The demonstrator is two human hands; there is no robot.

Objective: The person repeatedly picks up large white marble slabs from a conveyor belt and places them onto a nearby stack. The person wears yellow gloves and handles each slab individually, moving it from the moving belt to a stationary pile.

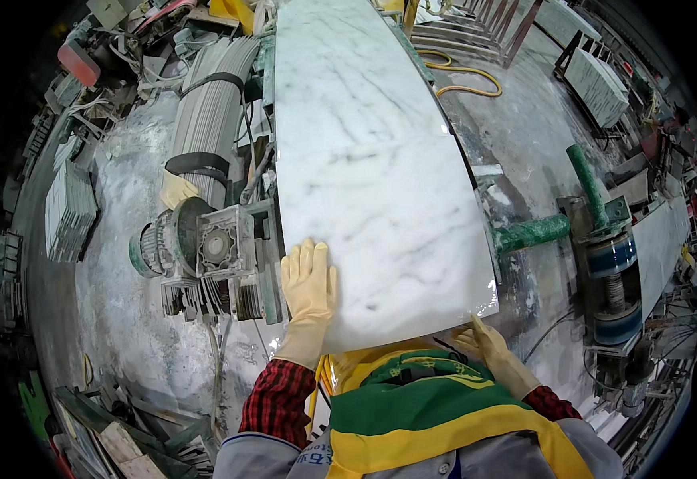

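A white marble slab (388,239) with grey veins lies in front of me, its near edge close to my waist. My left hand (308,281), in a cream rubber glove, rests flat on its left edge near the close corner, fingers stretched forward. At the near right corner, my right hand (488,345), gloved alike, holds the slab's edge; some of its fingers are under the edge and partly hidden. Beyond a seam, a second marble slab (348,72) continues away from me on the same line.
To the left stand a dusty motor with gearbox (213,243) and a long ribbed roll (214,112) bound by dark straps. Green pipes (534,233) and blue-ended rollers (613,279) are at the right. Stone stacks (69,211) and a yellow hose (476,84) lie farther out.
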